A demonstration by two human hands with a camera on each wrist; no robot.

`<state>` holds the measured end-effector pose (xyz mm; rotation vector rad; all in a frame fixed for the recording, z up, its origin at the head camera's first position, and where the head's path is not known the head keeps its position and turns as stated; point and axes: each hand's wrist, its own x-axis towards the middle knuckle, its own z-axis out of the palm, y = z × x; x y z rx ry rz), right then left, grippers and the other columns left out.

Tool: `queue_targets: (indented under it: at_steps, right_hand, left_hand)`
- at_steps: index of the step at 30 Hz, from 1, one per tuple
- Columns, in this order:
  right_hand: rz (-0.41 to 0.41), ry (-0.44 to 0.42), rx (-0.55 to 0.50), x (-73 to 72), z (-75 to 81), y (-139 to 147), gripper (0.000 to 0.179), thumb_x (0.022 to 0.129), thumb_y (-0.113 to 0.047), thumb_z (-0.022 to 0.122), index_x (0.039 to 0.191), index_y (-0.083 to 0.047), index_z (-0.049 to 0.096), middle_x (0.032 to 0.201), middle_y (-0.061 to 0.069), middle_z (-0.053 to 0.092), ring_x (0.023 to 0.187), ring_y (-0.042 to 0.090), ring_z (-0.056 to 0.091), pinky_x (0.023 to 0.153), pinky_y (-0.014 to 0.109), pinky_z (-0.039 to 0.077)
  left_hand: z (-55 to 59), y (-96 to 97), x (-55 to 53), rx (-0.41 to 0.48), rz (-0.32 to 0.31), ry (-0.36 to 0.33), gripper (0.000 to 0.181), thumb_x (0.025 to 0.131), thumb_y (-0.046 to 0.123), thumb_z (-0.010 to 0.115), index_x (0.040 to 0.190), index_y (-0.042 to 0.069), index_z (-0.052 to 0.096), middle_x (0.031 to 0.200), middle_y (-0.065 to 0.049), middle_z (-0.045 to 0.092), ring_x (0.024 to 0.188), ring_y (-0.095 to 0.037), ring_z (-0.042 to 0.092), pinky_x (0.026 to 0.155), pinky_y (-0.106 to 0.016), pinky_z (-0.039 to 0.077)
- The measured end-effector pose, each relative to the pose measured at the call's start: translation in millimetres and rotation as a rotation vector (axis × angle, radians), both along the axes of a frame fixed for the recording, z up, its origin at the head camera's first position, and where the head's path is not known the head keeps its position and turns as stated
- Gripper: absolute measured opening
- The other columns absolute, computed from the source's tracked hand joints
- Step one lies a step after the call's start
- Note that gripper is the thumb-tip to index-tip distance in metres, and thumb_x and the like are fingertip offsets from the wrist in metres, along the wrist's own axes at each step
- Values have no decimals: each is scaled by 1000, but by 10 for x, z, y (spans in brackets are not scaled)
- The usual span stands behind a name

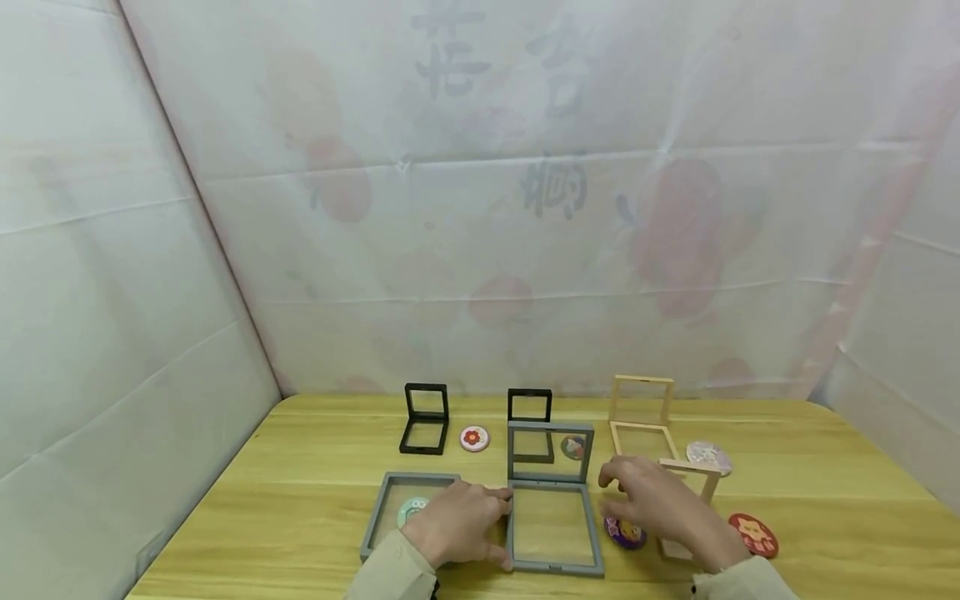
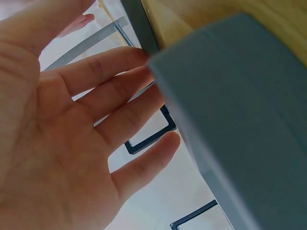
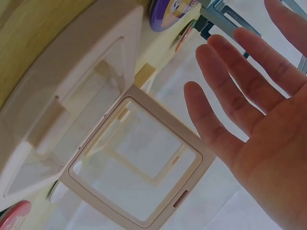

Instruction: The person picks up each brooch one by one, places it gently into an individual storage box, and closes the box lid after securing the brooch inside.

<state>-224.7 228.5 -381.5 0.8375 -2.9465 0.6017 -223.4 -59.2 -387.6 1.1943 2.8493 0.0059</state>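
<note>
My left hand [image 1: 467, 521] touches the left side of a grey hinged display frame [image 1: 592, 533], which lies with its clear-windowed lid raised. Its fingers [image 2: 120, 86] are nearly straight in the left wrist view, with nothing gripped. Another grey frame [image 1: 375, 521] sits left of that hand, a green round badge [image 1: 411, 510] inside its outline and partly covered by the wrist. My right hand [image 1: 651, 498] hovers right of the middle frame, its fingers apart and holding nothing. Below it lies a purple round badge [image 1: 625, 535]. A beige hinged frame [image 3: 168, 115] stands opened beside the right hand, partly hidden by the forearm in the head view.
Two small black hinged frames [image 1: 426, 421] and a light wooden-coloured one [image 1: 642, 425] stand opened at the back. Round badges lie around: a red-flower one [image 1: 474, 438], a pale one [image 1: 708, 457], a red one [image 1: 754, 535]. White cloth walls [image 1: 480, 250] enclose the wooden table [image 1: 300, 467].
</note>
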Motion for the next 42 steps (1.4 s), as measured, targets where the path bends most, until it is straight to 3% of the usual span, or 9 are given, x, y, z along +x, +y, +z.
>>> queue_targets:
  at_steps: [8,16,24,30,42]
  right_hand:
    - [-19,-2,13,25,-13,24,24,82,-14,82,100,-4,70,100,4,68,81,22,63,66,35,54]
    - [-19,4,87,45,-34,16,27,81,-13,85,101,-6,69,101,4,68,90,29,65,72,40,56]
    - [-88,-117,89,43,-52,14,27,71,-2,80,96,-7,70,91,0,64,76,15,53,65,37,50]
    - [-79,-106,98,76,-83,33,31,63,-3,74,94,-8,68,90,-4,58,76,14,48,66,35,47]
    - [-109,-92,157,71,-137,0,41,58,-6,88,92,-14,66,93,-5,55,82,15,52,72,42,52]
  left_hand:
    - [-2,12,0,0,1,16,61,76,55,84,122,16,75,136,1,63,104,-16,70,91,-45,56]
    - [-11,8,11,0,3,28,60,76,56,83,120,17,75,135,2,64,99,-15,70,90,-45,56]
    - [-6,11,6,13,-6,30,60,75,55,84,120,17,76,134,2,64,101,-18,71,91,-51,55]
    - [-10,3,14,6,3,30,60,75,56,84,120,17,75,135,2,64,102,-18,70,93,-53,54]
    - [-8,2,18,-3,12,12,60,76,56,83,122,18,75,136,3,63,101,-17,70,94,-53,53]
